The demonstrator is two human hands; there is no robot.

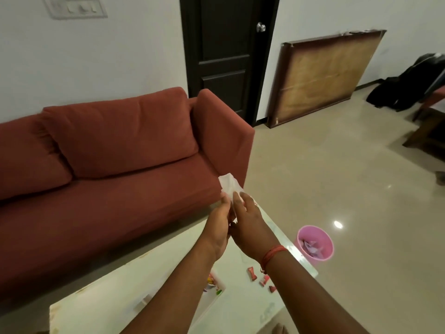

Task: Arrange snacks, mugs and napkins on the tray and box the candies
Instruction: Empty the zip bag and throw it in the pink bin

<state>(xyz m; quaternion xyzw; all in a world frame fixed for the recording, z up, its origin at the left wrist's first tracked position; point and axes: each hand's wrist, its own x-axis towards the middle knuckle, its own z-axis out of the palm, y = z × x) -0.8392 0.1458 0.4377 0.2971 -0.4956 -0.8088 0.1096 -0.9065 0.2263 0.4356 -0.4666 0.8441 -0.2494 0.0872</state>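
Note:
A white napkin (228, 186) sticks up from between both my hands, held above the far end of the white table (115, 297). My left hand (218, 222) pinches its lower left side. My right hand (248, 222), with a red thread at the wrist, grips its right side. Three red wrapped candies (261, 279) lie on the table under my right forearm. A small pile of colourful wrapped snacks (213, 284) shows partly under my left forearm. No tray, mugs or box are in view.
A red sofa (115, 153) stands beyond and left of the table. A pink bin (315, 244) with paper inside sits on the floor right of the table. A dark door, a leaning wooden board and black bags are further back.

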